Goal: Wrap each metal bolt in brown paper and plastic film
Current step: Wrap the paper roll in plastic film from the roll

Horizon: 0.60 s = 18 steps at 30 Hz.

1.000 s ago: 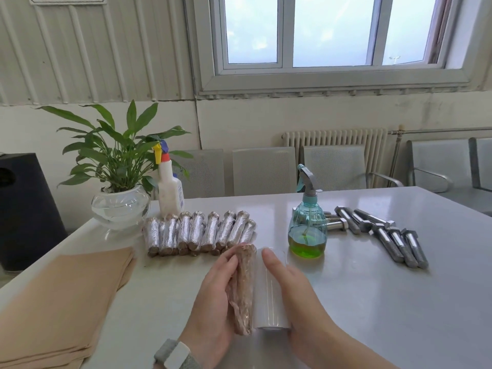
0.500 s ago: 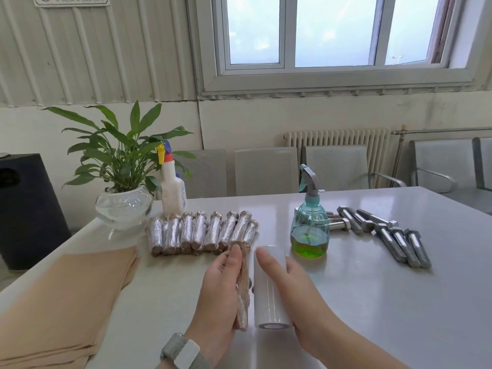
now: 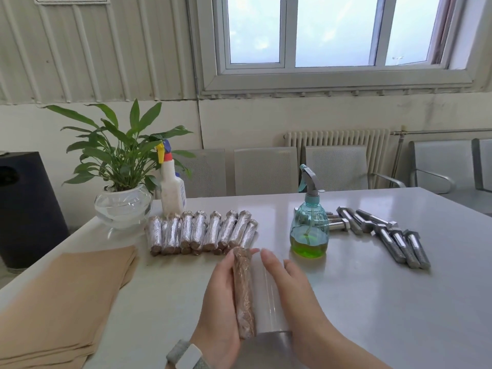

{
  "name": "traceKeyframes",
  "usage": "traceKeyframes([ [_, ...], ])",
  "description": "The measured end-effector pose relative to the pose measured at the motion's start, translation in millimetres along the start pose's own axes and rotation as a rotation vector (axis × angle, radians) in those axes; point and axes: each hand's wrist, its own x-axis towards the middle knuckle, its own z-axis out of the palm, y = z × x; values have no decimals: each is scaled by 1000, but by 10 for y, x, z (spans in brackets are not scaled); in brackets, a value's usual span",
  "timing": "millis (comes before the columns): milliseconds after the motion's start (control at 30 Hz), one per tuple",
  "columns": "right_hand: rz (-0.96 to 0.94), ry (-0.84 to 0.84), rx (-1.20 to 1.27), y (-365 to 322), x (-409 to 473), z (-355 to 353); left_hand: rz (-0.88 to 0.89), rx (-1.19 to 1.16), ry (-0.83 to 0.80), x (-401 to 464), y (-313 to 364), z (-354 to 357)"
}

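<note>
Compared with half a second earlier, the paper-wrapped bolt (image 3: 243, 291) lies closer against the film roll (image 3: 269, 296), the gap between them gone, and the left hand's fingers sit flatter along it. That left hand (image 3: 221, 302) cups the wrapped bolt from its left side, fingers laid along its length and lightly curled round it, a grey watch strap (image 3: 186, 355) on the wrist. The right hand (image 3: 290, 291) rests over the film roll with fingers nearly straight, pressing it from the right; roll and bolt touch side by side on the white table (image 3: 372, 302), near its front edge. Just beyond the fingertips, a row of finished bundles (image 3: 202, 231) in shiny film lies packed together. To the right, behind and beside a blue spray bottle (image 3: 308, 227) holding green liquid, bare metal bolts (image 3: 383, 233) lie in a loose group. A stack of brown paper sheets (image 3: 61, 307) covers the table's left front corner. A potted plant (image 3: 122, 187) in a glass bowl and a white spray bottle (image 3: 173, 190) stand at the back left.
</note>
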Motion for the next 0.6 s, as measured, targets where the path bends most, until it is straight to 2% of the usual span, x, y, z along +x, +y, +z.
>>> traceKeyframes([
  [67, 114, -163, 74, -64, -13, -44, -14, 17, 23, 36, 5, -18],
  [133, 101, -231, 57, -102, 0, -84, 27, 112, 29, 59, 10, -53],
  [233, -4, -137, -27, -117, 22, -90, 152, 302, 82, 104, 18, -69],
  [367, -109, -34, -164, -74, 21, -58, 287, 383, 141, 98, -8, -28],
  [467, -181, 33, -241, -32, -6, 14, 286, 280, 142, 81, -47, -10],
  [600, -218, 141, -291, -5, -30, 72, 186, 154, 14, 43, -82, -35],
])
